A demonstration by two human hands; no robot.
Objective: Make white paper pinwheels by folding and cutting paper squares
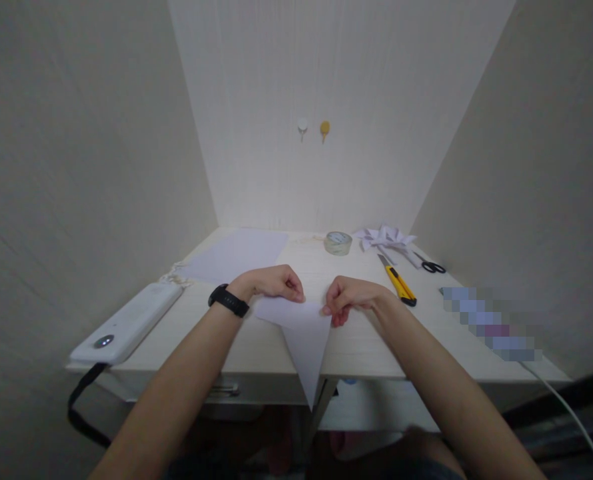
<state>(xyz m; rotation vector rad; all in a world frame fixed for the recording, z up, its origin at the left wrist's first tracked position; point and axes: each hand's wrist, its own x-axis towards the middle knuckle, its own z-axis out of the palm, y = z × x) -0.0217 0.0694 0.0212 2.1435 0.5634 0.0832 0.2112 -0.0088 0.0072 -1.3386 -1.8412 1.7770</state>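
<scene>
A folded sheet of white paper point(304, 337) lies at the front of the desk, its pointed lower corner hanging past the front edge. My left hand point(279, 283), with a black watch on the wrist, has its fingers closed at the paper's top edge. At the paper's upper right corner, my right hand point(346, 297) pinches it between thumb and fingers. A flap of the paper is turned over toward the left, making a layered, angular shape.
On the white desk point(191, 333) lie a flat paper sheet point(239, 250), a tape roll point(338, 243), a folded-paper pinwheel shape point(386, 238), black scissors point(432, 267) and a yellow cutter knife point(399, 283), blade out. A white device point(131, 323) sits at left; a blurred-out object point(489, 323) at right.
</scene>
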